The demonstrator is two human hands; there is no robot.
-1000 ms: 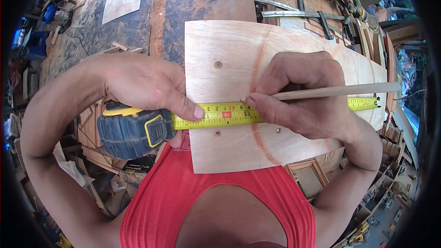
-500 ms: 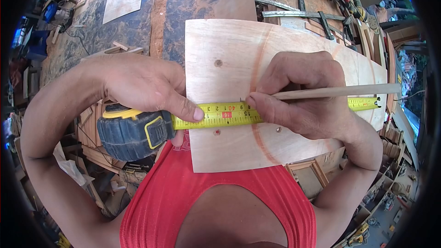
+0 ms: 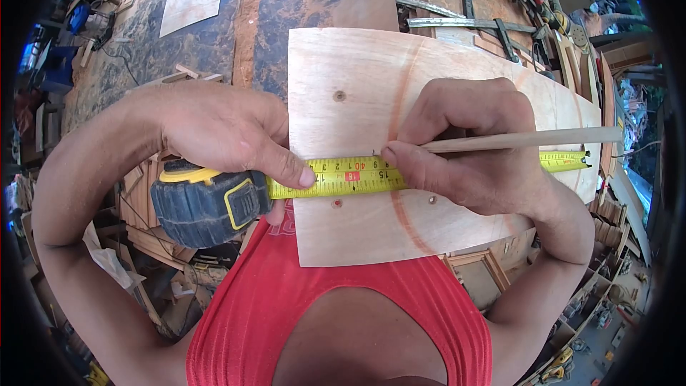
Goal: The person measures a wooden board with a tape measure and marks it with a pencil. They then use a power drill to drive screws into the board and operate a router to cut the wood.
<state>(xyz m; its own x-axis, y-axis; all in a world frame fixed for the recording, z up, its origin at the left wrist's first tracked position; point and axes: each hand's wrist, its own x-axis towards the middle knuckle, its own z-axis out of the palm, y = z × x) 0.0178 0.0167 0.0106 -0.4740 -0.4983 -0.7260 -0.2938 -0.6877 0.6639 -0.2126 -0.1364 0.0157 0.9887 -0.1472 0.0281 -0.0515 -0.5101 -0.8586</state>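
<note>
A pale, tapering wooden panel point(image 3: 343, 64) with several small holes and reddish curved bands lies in front of my chest. Across it runs the yellow blade of a tape measure point(image 3: 207, 207), whose dark case sits off the panel's left edge. My left hand point(image 3: 229, 139) grips the tape measure, the thumb pressing the blade near the case. My right hand point(image 3: 471, 146) is closed around a slim wooden pencil point(image 3: 572, 140). Its tip is hidden by the fingers, just above the blade's upper edge, beside a short dark mark on the panel. The fingers cover part of the blade.
Behind the panel is a stained workbench point(image 3: 193, 50) with a thin pale sheet point(image 3: 194, 0) at the back left. Bar clamps point(image 3: 471, 22) lie at the back right. Wooden frames point(image 3: 475, 275) and offcuts crowd the space below on both sides.
The panel, tape and right hand have shifted very slightly upward in view. Both hands keep their hold on the tape measure and pencil.
</note>
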